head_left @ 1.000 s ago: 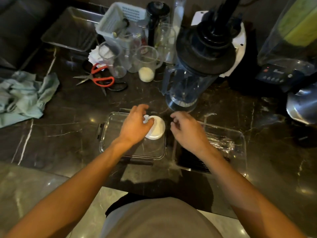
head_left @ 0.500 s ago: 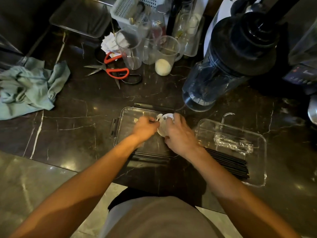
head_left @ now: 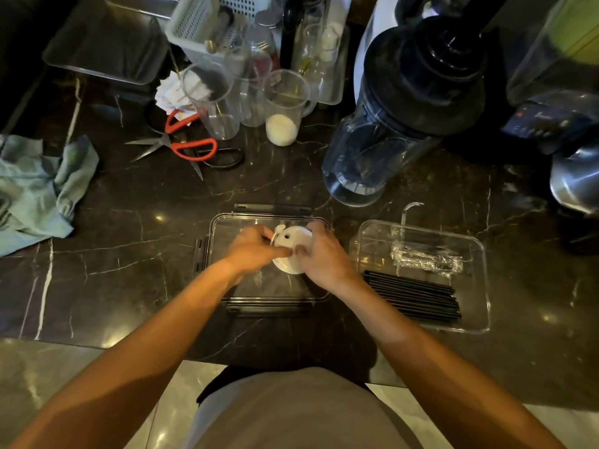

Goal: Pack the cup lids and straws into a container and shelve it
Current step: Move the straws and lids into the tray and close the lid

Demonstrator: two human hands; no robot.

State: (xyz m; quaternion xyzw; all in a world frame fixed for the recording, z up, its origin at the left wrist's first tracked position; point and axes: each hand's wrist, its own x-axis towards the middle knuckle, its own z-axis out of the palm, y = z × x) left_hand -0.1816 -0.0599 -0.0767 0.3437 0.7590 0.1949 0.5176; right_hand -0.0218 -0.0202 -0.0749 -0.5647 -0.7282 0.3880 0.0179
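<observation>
1. The white cup lids (head_left: pixel 289 251) sit as a small stack, or possibly a single lid, held between both hands just above the clear piece with dark clips (head_left: pixel 207 254) that lies flat on the tabletop (head_left: pixel 129 222). How many lids there are cannot be told; a small hole and a tab show on the top face.

2. The left hand (head_left: pixel 251 249) is mostly closed, with its fingertips pinching the lids' left edge. The right hand (head_left: pixel 324 257) is curled around the right edge, with the thumb and fingers pressing inward. Both hands have hold of the same white lids.

3. The clipped piece under the hands looks shallow and is probably the container's cover, though that is a judgement.

4. Just to the right, the clear container (head_left: pixel 483 286) already holds a bundle of black straws (head_left: pixel 418 296) along its near side and a plastic-wrapped packet (head_left: pixel 424 259) towards the back. The straws therefore appear to be packed.

5. By my reading, the lids have yet to go into the container, the cover has yet to be clipped on, and the box has yet to be shelved. No shelf is in view.

6. Farther back on the tabletop stand a blender jug (head_left: pixel 382 150), clear measuring cups (head_left: pixel 282 105), red-handled scissors (head_left: pixel 181 145) and a green cloth (head_left: pixel 35 186), all well apart from the hands.
</observation>
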